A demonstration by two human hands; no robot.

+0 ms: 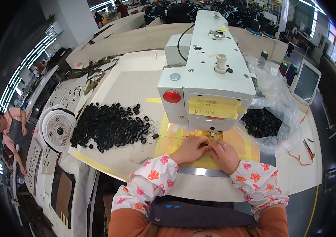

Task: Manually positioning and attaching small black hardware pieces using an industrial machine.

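My left hand (192,149) and my right hand (226,156) meet just in front of the needle area of a white sewing machine (217,85). Both have their fingertips pinched together, almost touching. Whatever lies between them is too small and covered to make out. Under the hands, a yellow-taped work plate (205,161) has a metal strip along its front edge. To the left spreads a heap of small black oval rings (104,128) with loose threads. On the right, a clear plastic bag (290,132) holds more black rings (260,122).
A white fan (58,128) stands left of the heap. Red-handled snippers (308,149) and an orange cord (299,160) lie at the right. Behind them are thread spools (290,73) and a screen (307,82). A person (14,126) works at the far left.
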